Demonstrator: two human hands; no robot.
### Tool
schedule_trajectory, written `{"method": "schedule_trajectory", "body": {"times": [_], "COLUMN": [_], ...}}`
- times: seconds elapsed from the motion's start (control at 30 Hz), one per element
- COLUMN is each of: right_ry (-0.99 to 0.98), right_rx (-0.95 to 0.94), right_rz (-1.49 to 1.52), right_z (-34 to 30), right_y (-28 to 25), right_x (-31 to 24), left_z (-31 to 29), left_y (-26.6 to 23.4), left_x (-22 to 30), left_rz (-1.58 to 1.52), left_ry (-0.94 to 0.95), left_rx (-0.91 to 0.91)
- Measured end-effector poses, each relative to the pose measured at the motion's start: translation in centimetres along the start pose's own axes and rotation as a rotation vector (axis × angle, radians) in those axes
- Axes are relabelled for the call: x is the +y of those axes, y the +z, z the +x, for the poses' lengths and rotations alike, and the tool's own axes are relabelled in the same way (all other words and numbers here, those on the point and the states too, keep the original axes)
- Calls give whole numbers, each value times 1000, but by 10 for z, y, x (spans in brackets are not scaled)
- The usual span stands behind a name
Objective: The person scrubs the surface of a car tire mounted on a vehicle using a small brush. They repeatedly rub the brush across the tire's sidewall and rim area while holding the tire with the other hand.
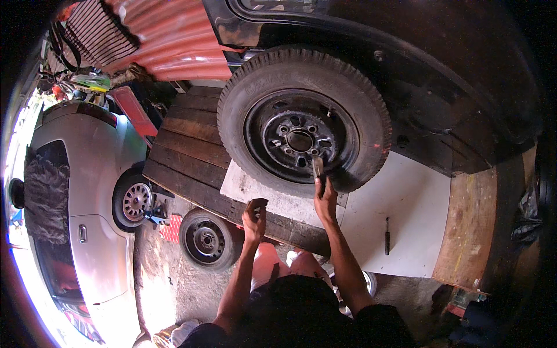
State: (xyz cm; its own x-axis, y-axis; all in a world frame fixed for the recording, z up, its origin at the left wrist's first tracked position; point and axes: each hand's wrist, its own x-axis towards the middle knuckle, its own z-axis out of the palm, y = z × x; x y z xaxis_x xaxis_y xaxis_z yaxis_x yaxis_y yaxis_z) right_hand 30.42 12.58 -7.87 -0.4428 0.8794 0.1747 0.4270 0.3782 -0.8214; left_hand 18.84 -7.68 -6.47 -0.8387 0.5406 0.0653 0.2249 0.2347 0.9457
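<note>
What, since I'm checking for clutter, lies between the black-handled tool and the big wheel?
In the head view, only bare white board lies between tool and wheel.

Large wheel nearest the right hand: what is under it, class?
Under the wheel, a pale board shows along the lower edge; wooden planks show at the left. Whatever lies beneath its middle is covered.

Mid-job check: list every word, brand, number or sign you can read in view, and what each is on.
Nothing reads clearly enough to quote.
Large tyre at top centre: faint raised lettering, too blurred to read.
Flat tool in the right hand: no lettering I can make out.
Red patterned piece beside the lower wheel: any print too small to read.
</note>
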Motion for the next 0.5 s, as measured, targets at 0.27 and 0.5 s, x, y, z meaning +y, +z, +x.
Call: {"method": "schedule_trajectory", "body": {"times": [0.27, 0.5], "right_ry": [-158, 67], "right_rx": [140, 2], "right_rz": [-79, 88], "right_z": [22, 1], "right_y": [12, -5], "right_x": [-3, -33], "left_z": [-10, -12], "left_y": [16, 8], "left_x": [-12, -18], "left_rz": [-31, -13], "left_ry": [-34, -26], "left_rx": [-36, -9]}}
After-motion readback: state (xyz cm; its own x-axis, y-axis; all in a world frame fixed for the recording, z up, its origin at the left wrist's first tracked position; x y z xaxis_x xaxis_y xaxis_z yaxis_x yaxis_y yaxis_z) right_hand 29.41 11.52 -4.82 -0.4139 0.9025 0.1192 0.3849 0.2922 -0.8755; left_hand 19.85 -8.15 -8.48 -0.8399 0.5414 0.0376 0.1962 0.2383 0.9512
